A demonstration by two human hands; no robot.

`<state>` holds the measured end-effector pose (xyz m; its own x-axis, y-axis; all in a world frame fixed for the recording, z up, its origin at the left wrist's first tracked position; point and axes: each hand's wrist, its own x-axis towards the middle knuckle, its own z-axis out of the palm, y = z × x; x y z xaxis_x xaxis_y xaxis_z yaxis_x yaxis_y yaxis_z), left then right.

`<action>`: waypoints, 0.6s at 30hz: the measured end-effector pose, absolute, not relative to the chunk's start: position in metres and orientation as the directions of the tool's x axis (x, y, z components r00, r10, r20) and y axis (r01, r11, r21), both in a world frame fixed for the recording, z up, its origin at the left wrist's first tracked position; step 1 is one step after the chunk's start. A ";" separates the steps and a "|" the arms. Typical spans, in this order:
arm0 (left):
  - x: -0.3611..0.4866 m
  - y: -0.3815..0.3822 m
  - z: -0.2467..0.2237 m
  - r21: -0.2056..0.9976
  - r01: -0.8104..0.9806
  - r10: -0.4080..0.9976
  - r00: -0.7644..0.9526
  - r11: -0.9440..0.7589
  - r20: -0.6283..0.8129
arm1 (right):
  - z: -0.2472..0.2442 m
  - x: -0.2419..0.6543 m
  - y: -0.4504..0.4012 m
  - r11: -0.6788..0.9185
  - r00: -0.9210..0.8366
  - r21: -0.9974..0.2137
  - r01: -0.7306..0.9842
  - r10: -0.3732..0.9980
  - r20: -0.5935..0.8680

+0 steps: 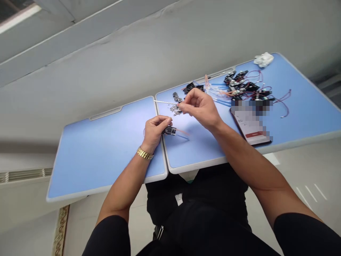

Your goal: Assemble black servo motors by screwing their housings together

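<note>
Near the seam between the two blue panels of the worktop [112, 149], the left hand [153, 132] pinches a small black part with wires [169, 131] in its fingers, with bare blue surface stretching from there to the left edge. Just above, the right hand's [199, 106] closed fingers grip a thin metal rod [165, 102] whose tip reaches the seam, while black wired assemblies [239, 85] and a phone-like device [252, 129] crowd the space on the right.

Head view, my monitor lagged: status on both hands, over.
Left hand pinching black part. Right hand gripping thin metal tool. Loose metal pieces close by.
</note>
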<state>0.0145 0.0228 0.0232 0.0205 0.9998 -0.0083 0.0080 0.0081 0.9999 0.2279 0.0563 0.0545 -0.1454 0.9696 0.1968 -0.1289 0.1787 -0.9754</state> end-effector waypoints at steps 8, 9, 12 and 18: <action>0.016 0.027 0.017 1.000 0.012 0.997 0.068 0.026 -0.027 | 0.066 0.278 -0.018 0.347 -0.165 -0.908 0.236 0.935 0.314; 0.017 0.026 0.018 1.000 0.011 0.997 0.072 0.026 -0.027 | 0.063 0.289 -0.033 0.362 -0.112 -0.863 0.353 0.932 0.345; 0.018 0.026 0.019 1.000 0.021 0.996 0.081 0.022 -0.023 | 0.045 0.324 -0.075 0.269 0.114 -0.742 0.614 0.900 0.421; 0.019 0.026 0.020 1.000 0.000 0.996 0.086 0.021 -0.021 | 0.015 0.376 -0.124 -0.163 0.571 -0.710 0.685 0.725 0.385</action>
<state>0.0194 0.0262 0.0201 0.0858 0.9961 -0.0212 -0.0003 0.0213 0.9998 0.3761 -0.1235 0.0151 0.5710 0.7252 0.3849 0.6854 -0.1631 -0.7096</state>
